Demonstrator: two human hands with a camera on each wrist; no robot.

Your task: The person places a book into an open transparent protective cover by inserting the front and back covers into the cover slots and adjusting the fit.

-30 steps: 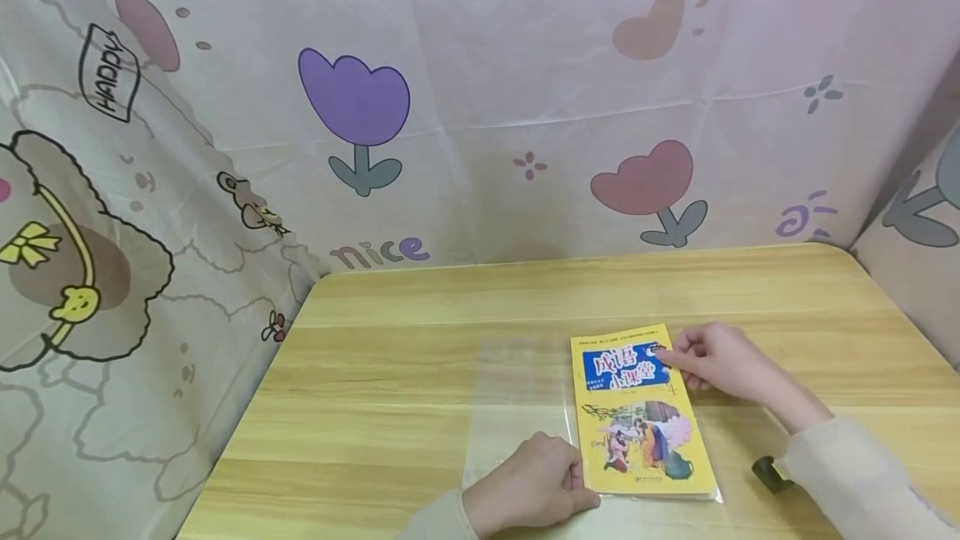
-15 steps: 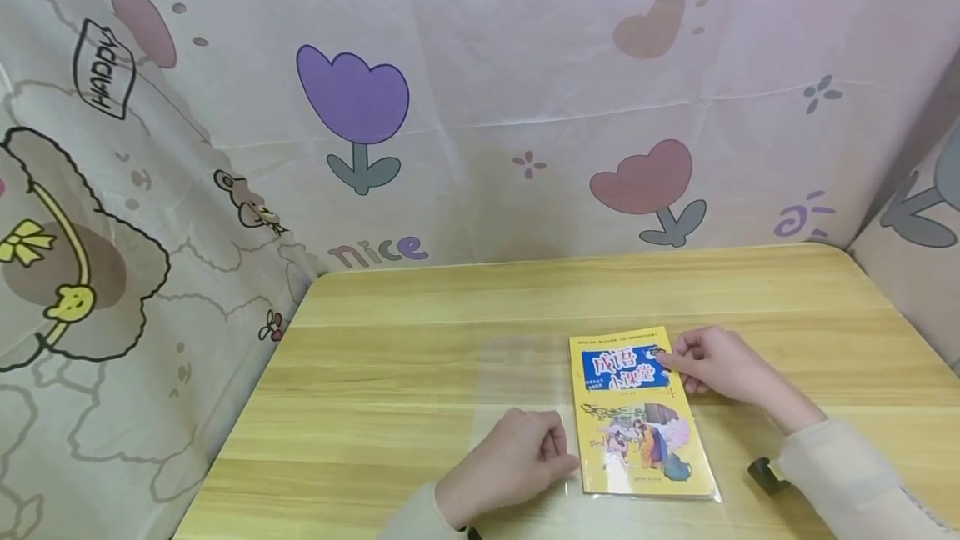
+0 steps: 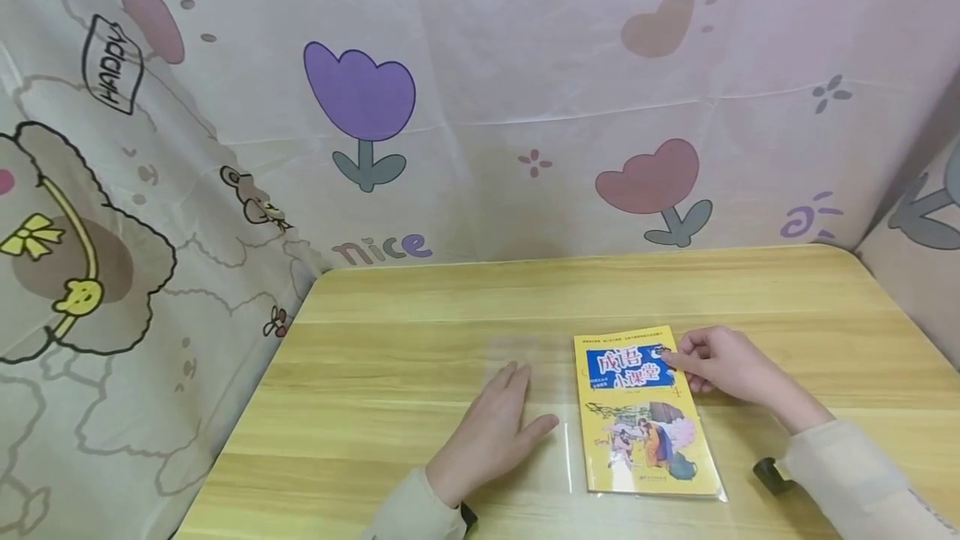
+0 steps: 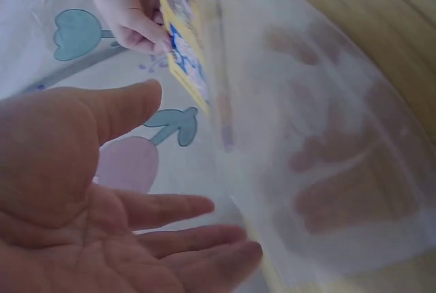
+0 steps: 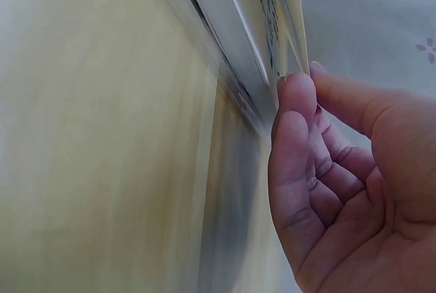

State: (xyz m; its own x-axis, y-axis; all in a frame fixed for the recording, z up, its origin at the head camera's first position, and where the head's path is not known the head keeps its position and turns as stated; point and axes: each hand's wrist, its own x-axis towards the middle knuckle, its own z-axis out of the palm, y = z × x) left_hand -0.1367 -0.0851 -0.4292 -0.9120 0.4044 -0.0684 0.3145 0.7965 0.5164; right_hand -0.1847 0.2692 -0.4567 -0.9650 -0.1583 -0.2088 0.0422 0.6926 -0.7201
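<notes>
A yellow booklet [image 3: 648,440] with a blue title panel and coloured figures lies face up toward the right of the table. Clear plastic film [image 3: 553,461] spreads out from its left side, and a bit shows past its lower edge. My right hand [image 3: 723,361] pinches the booklet's upper right edge; in the right wrist view, thumb and index finger [image 5: 298,92] grip the cover's edge. Left of the booklet, my left hand [image 3: 487,432] is spread over the film. The left wrist view shows its fingers straight, holding nothing, beside the film [image 4: 327,136], which mirrors them.
The wood-grain table [image 3: 360,407] extends to the left and behind the booklet. A printed cloth [image 3: 480,107] hangs along the table's back and sides. A small dark object [image 3: 772,475] sits at the right cuff.
My left hand has left the booklet's lower left corner, moving left and up over the film, and its fingers have straightened. The right hand keeps its pinch in about the same place.
</notes>
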